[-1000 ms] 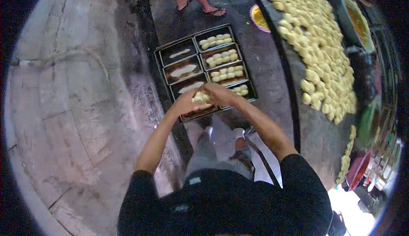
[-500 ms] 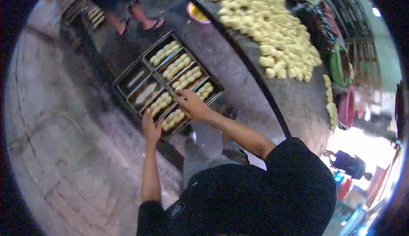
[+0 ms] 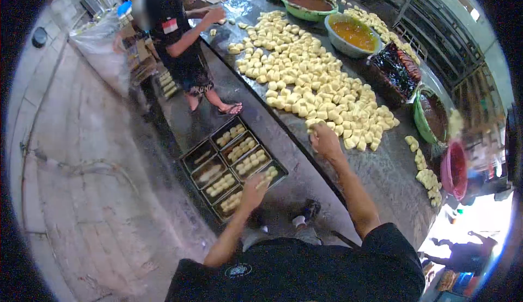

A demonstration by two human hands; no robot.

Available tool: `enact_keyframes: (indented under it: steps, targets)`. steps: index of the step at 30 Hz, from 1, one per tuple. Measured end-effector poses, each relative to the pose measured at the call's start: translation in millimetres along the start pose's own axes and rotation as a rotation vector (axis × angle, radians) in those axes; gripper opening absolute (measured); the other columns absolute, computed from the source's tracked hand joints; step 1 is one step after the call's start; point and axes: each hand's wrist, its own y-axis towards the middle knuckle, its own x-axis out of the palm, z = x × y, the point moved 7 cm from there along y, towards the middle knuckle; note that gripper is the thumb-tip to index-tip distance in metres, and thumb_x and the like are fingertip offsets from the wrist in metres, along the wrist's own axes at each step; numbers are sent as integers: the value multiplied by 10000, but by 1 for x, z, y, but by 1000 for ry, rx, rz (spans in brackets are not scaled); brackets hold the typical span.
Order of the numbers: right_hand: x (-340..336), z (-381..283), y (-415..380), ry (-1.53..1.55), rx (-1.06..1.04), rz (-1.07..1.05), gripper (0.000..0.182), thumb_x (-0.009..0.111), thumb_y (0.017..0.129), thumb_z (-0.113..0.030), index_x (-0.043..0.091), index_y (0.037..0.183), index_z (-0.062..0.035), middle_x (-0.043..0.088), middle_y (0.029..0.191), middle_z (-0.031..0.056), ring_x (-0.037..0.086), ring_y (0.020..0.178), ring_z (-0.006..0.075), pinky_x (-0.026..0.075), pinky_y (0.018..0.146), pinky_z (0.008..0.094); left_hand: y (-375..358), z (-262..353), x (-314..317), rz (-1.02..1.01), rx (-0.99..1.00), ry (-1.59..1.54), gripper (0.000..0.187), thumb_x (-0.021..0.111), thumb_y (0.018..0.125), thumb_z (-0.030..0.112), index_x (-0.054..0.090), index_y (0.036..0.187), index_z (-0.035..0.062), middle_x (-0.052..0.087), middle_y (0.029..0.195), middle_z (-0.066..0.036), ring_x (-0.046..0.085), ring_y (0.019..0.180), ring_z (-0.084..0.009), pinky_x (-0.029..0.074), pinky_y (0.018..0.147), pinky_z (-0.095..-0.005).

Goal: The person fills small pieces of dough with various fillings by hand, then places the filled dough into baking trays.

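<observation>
My right hand (image 3: 327, 141) is at the near edge of the pile of pale dough pieces (image 3: 305, 73) on the dark table, its fingers curled round a dough piece. Over the right side of the black sectioned tray (image 3: 192, 177) is my left hand (image 3: 253, 194); motion smears its fingers, and what they hold, if anything, cannot be made out. Rows of dough pieces (image 3: 251, 162) fill most of the tray's sections. Two sections at its left hold no dough rows, only pale streaks.
A co-worker (image 3: 177, 35) stands beyond the tray, hands over the table. Green (image 3: 309, 7), grey (image 3: 353, 35) and pink (image 3: 454, 170) basins and a dark glossy block (image 3: 389, 73) line the table's far side. Another person (image 3: 468, 255) is at the lower right.
The view has swung up and toward the table. My right hand has left the tray for the dough pile. My left hand has shifted from the tray's lower left to its right side.
</observation>
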Motion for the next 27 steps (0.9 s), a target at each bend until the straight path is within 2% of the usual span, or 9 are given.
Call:
enact_keyframes:
  steps: [3, 6, 10, 13, 16, 17, 23, 26, 27]
  targets:
    - [-46, 24, -10, 492, 114, 164, 269, 663, 857, -84, 630, 1116, -20, 670, 904, 116, 639, 749, 197, 521, 664, 311, 35, 69, 33, -17, -103, -122, 321, 664, 896, 158, 616, 1180, 17, 659, 1051, -134, 618, 997, -213, 492, 878, -336]
    - [-91, 42, -36, 837, 200, 226, 242, 628, 897, -75, 605, 1128, -8, 665, 893, 83, 635, 773, 154, 517, 648, 292, 56, 145, 72, -2, -11, -207, 350, 661, 902, 149, 593, 1222, 24, 656, 1054, -110, 614, 996, -199, 494, 868, -335]
    - [-140, 52, -83, 1184, 244, 17, 314, 593, 939, -62, 502, 1238, -27, 637, 901, 83, 613, 765, 140, 516, 661, 290, 75, 228, 161, -74, 138, -401, 423, 667, 903, 116, 544, 1293, 8, 632, 1057, -61, 613, 891, -143, 507, 780, -285]
    - [-159, 93, -128, 1177, 306, 51, 260, 565, 966, -71, 522, 1216, -13, 642, 940, 73, 627, 806, 137, 527, 698, 281, 79, 251, 236, -477, -99, -498, 442, 678, 897, 98, 539, 1302, -9, 637, 1060, -56, 610, 865, -107, 506, 750, -259]
    - [-179, 151, -178, 1125, 403, 330, 209, 547, 983, -92, 550, 1183, -28, 640, 948, 57, 629, 813, 130, 534, 689, 286, 75, 241, 295, -614, -145, -452, 427, 689, 892, 96, 564, 1291, 9, 652, 992, -40, 609, 856, -91, 500, 731, -257]
    - [-188, 168, -193, 1117, 420, 443, 195, 540, 990, -99, 557, 1172, -33, 638, 949, 51, 630, 814, 128, 536, 683, 289, 71, 251, 305, -597, -72, -371, 396, 704, 887, 114, 599, 1256, 18, 645, 891, -15, 592, 814, -69, 486, 690, -254]
    - [-228, 225, -242, 1265, 576, 841, 162, 500, 1017, -159, 542, 1128, -48, 619, 933, 50, 613, 778, 125, 529, 630, 287, 75, 274, 344, -715, 163, 19, 387, 696, 886, 161, 617, 1247, 44, 678, 989, -126, 635, 838, -205, 503, 756, -334]
    - [-245, 243, -251, 1245, 572, 928, 162, 488, 1022, -173, 516, 1141, -67, 613, 924, 58, 615, 766, 133, 526, 619, 282, 86, 247, 361, -656, 389, 322, 391, 699, 878, 190, 625, 1242, 68, 657, 1077, -157, 623, 971, -293, 481, 877, -380]
    - [-252, 243, -251, 1245, 581, 920, 162, 488, 1021, -170, 509, 1147, -70, 614, 921, 60, 615, 761, 134, 525, 612, 282, 87, 259, 355, -490, 486, 423, 397, 698, 879, 182, 617, 1253, 76, 659, 1082, -140, 624, 987, -293, 485, 878, -383]
